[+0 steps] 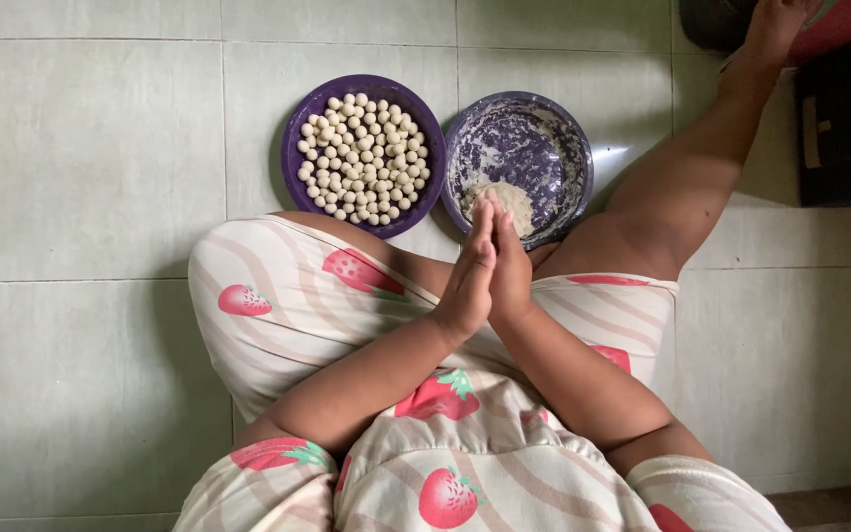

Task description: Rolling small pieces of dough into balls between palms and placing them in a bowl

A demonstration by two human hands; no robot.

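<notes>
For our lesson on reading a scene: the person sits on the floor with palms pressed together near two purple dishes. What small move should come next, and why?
Probably part the left hand and right hand over the purple plate and drop a finished piece there. The palms are pressed flat together, whatever lies between them is hidden, the plate already holds many small pale balls, and the purple bowl holds a lump of dough.

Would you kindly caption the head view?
Left hand and right hand pressed palm to palm above a dough bowl beside a plate of dough balls.
</notes>
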